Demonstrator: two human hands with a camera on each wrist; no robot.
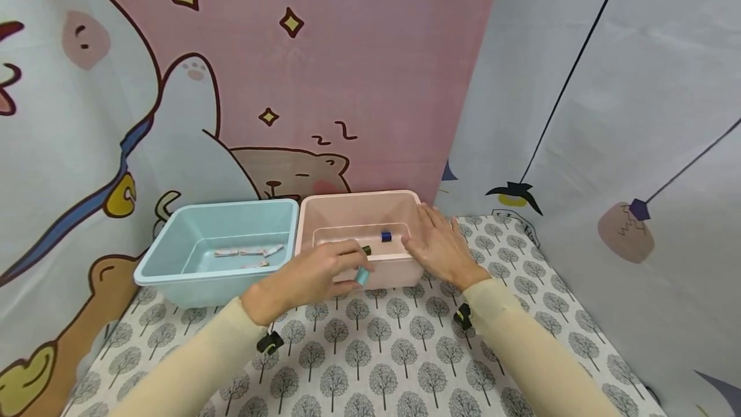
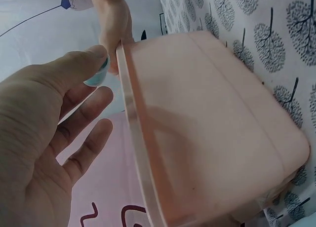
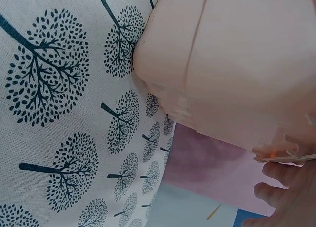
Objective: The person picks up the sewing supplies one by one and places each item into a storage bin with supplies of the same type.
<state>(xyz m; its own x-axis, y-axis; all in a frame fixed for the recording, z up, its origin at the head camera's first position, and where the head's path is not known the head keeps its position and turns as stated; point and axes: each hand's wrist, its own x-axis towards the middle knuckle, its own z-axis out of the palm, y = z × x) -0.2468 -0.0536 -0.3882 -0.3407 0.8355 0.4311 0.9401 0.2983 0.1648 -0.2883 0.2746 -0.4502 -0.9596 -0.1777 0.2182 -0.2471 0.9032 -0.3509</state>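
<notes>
My left hand (image 1: pixel 324 270) pinches a small light-blue cylinder (image 1: pixel 362 276) between thumb and index finger, just in front of the pink bin's (image 1: pixel 359 201) near rim. In the left wrist view the cylinder (image 2: pixel 97 75) is partly covered by the thumb, and the other fingers spread loosely. At the bin's right side, my right hand (image 1: pixel 444 246) holds the rim, thumb over the inside and fingers along the outer side. Within the pink bin lie a dark blue cylinder (image 1: pixel 386 236) and a small dark green piece (image 1: pixel 366 250), the latter partly hidden by the near wall.
A light-blue bin (image 1: pixel 234 208) stands against the pink one on the left. Several pale, wrapped-looking pieces (image 1: pixel 249 251) lie on its floor. Both bins sit on a tree-print cloth (image 1: pixel 370 352), with a cartoon-printed curtain (image 1: pixel 376 82) behind and another printed sheet at the right.
</notes>
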